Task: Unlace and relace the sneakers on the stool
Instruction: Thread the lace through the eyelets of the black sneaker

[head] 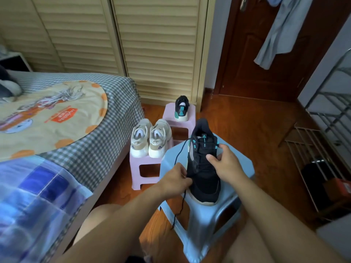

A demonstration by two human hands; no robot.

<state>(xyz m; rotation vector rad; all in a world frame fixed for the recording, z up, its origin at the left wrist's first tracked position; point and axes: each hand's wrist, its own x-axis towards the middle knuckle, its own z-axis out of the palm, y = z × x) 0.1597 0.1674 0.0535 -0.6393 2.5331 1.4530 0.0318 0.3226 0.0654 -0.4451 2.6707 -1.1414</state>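
Here I see the black sneaker (204, 168) on the blue stool (241, 173); my left hand (175, 180) pinches the lace (180, 150), right hand (225, 161) grips the sneaker's upper between thumb and fingers.

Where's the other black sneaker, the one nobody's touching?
The second black sneaker stands on the farther pink stool, near the louvred wardrobe, behind the beige pair.

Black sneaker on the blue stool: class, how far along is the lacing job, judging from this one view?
Done: hard to confirm anything finished. In hand: the black sneaker on the blue stool; the left hand pinches its black lace, which trails loose over the stool's edge, while the right hand steadies the shoe. Left: its mate on the far pink stool and the beige pair, untouched.
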